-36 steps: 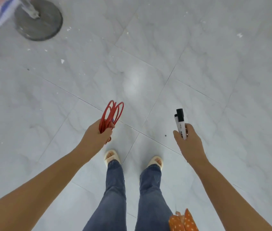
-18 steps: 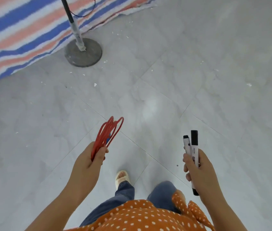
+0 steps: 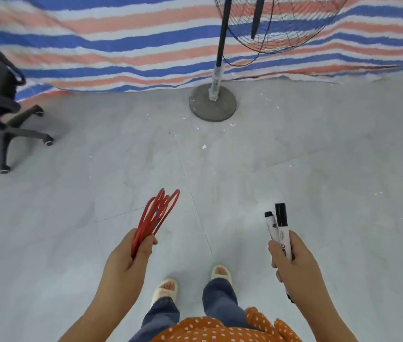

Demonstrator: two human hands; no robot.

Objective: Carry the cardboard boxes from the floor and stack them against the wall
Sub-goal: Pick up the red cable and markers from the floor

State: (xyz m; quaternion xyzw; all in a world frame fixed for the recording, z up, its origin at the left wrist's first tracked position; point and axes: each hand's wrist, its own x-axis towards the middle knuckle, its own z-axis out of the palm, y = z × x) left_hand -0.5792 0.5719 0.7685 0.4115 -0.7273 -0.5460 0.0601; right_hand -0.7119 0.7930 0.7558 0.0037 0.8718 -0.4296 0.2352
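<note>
No cardboard box is in view. My left hand (image 3: pixel 127 260) is closed around a bundle of red cord loops (image 3: pixel 157 214) that stick up and forward from the fist. In my right hand (image 3: pixel 294 265) I grip two markers (image 3: pixel 278 227) upright, one with a tall black cap, the other shorter with a white body. Both hands are held out in front of me above the grey tiled floor, with my feet in pale slippers below them.
A standing fan's round base (image 3: pixel 212 102) and pole (image 3: pixel 221 45) rise straight ahead, its wire cage (image 3: pixel 289 25) at the top right. A striped blue, orange and white tarp (image 3: pixel 111 43) hangs behind. A black office chair (image 3: pixel 5 119) stands at the left.
The view has tilted up and swung toward the tarp: the fan base moved from upper left to centre, and the chair came into view. Both hands keep their hold.
</note>
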